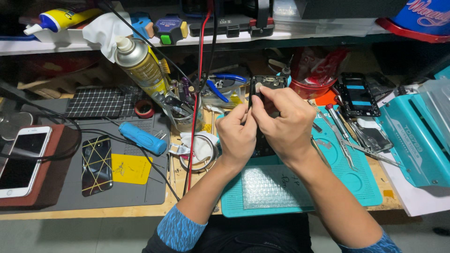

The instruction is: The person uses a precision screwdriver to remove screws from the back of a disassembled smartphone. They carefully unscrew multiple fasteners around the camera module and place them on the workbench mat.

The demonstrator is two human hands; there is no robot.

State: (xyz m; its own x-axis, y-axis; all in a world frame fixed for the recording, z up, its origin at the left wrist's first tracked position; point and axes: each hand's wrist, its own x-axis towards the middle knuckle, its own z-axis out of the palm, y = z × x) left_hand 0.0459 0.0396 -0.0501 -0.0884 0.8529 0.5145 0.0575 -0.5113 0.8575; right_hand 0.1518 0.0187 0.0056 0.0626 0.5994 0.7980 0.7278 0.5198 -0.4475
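Note:
An opened black phone body (266, 84) stands upright above the teal work mat (361, 182), its inner parts facing me at the top. My left hand (236, 136) grips its left edge, thumb pressed near the upper side. My right hand (281, 119) wraps around the right edge, with the fingertips pinching at the top of the frame. Both hands cover most of the phone's lower half.
A spray can (140, 65), a blue tool (142, 138), a black phone with yellow lines (97, 164) and a yellow card (131, 168) lie on the grey mat at left. A white phone (21, 159) sits far left. Tweezers and screwdrivers (344, 136), another phone frame (357, 93) and a teal case (417, 140) are right.

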